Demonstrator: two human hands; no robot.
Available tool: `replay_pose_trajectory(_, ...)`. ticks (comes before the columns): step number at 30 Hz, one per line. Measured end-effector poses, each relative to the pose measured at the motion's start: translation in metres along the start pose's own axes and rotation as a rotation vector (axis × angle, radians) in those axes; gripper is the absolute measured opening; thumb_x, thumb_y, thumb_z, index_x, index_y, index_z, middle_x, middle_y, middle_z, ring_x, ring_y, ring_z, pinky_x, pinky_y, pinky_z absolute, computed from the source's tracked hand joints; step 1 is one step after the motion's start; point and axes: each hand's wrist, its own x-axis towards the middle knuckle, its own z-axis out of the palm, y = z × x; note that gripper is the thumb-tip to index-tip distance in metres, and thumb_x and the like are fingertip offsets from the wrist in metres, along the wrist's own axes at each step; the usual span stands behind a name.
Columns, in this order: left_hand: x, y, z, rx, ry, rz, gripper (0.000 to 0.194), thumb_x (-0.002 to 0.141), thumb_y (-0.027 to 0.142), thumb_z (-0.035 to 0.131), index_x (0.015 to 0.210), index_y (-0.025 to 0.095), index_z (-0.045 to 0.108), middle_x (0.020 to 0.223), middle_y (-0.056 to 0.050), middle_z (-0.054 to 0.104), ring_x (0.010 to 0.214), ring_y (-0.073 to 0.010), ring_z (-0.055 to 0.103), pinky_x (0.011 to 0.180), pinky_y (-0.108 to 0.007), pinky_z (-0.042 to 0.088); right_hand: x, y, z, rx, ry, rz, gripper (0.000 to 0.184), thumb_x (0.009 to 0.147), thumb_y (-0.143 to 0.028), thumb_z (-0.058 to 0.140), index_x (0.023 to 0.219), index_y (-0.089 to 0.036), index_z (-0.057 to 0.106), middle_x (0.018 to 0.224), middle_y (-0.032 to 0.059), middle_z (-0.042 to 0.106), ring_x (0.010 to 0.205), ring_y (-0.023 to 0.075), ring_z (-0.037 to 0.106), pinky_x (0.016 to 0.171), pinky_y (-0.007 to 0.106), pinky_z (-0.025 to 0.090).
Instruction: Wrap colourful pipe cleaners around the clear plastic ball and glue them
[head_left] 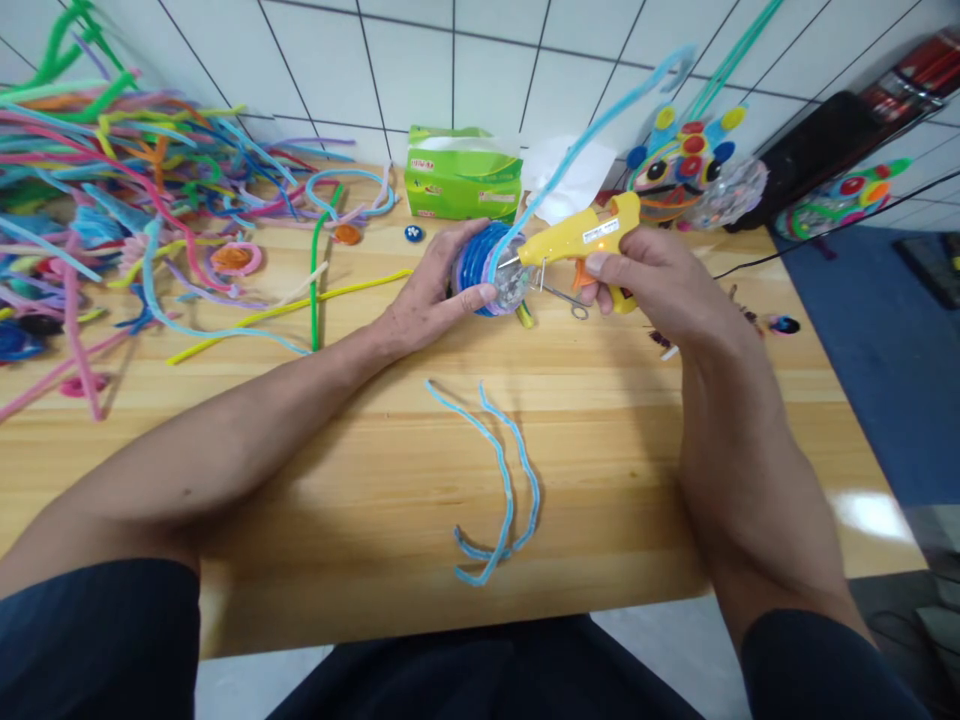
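My left hand is wrapped round a clear plastic bottle piece banded with blue and purple pipe cleaners. From it a light blue pipe cleaner rises up and to the right, its far end free. In my right hand is a yellow hot glue gun, with fingers at its orange trigger. Its nozzle points left, at or very near the banded piece; whether it touches I cannot tell. Scissors lie behind and below the gun, partly hidden. Two bent light blue pipe cleaners rest on the table before me.
A heap of coloured pipe cleaners covers the table's left side. Against the tiled wall stand a green tissue pack and a decorated bottle figure. A black cable runs rightward. The wooden table ends on the right.
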Motion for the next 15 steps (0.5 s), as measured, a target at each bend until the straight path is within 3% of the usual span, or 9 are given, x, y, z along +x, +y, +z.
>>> replay_pose_trajectory(5,-0.0006,0.0005,-0.0005,-0.021,0.001,-0.012,0.090,0.102,0.081,0.073,0.177,0.044,0.039,0.179,-0.009,0.052,0.168,-0.0421,0.051,0.144,-0.071,0.040,0.0022,0.0035,0.0043,0.027,0.019,0.002,0.067,0.084,-0.093,0.083,0.078,-0.027,0.074,0.074,0.0020,0.076,0.062,0.0190,0.064,0.062,0.041,0.066)
replay_pose_trajectory(11,-0.0005,0.0019,-0.0023,-0.014,-0.025,-0.029,0.090,0.102,0.081,0.072,0.177,0.046,0.038,0.180,-0.009,0.050,0.170,-0.0432,0.049,0.145,-0.071,0.038,0.0017,0.0055,0.0019,0.031,0.007,0.013,0.047,0.100,-0.070,0.083,0.085,-0.026,0.076,0.082,0.0046,0.079,0.068,0.0213,0.069,0.070,0.044,0.069)
replay_pose_trajectory(15,-0.0001,0.0042,-0.0028,-0.008,-0.027,-0.033,0.089,0.103,0.081,0.072,0.177,0.045,0.038,0.180,-0.008,0.050,0.170,-0.0429,0.049,0.145,-0.070,0.038,-0.0003,0.0017,0.0016,0.007,0.006,0.014,0.058,0.093,-0.081,0.085,0.079,-0.026,0.074,0.073,0.0022,0.075,0.063,0.0204,0.066,0.069,0.045,0.069)
